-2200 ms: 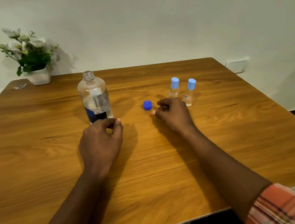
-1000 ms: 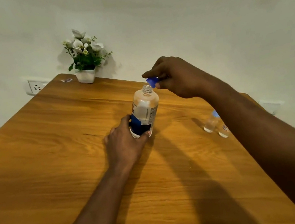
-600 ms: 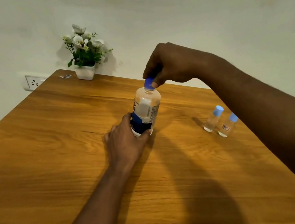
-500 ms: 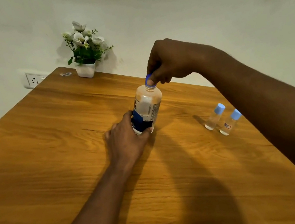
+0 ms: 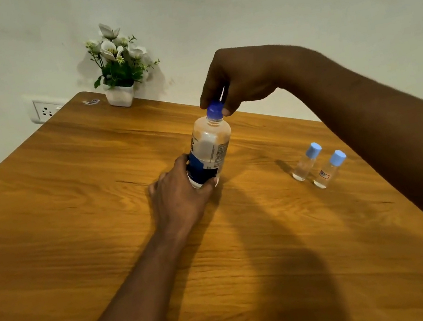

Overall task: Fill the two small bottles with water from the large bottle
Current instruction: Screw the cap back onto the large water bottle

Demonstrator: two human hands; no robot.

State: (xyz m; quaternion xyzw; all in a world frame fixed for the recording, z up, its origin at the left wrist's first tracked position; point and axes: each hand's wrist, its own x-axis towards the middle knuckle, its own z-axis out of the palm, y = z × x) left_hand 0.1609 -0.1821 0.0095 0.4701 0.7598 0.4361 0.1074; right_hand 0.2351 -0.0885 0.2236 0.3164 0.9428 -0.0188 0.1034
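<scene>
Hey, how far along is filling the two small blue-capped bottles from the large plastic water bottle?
Looks done: the two small clear light-blue-capped bottles stand closed on the wooden table; water level unreadable. In hand: the left hand grips the large clear plastic bottle while the right hand pinches its dark blue cap, which lay on the table seconds ago. Left: probably just tightening it.

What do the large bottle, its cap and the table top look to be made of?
The large bottle looks like clear, glossy plastic: its wall is see-through, with a printed label wrapped round it. The blue cap is opaque with an even colour, probably plastic. The table is wood or a wood-look laminate, showing a grain pattern with a soft sheen. Which of the two it is cannot be told.
</scene>
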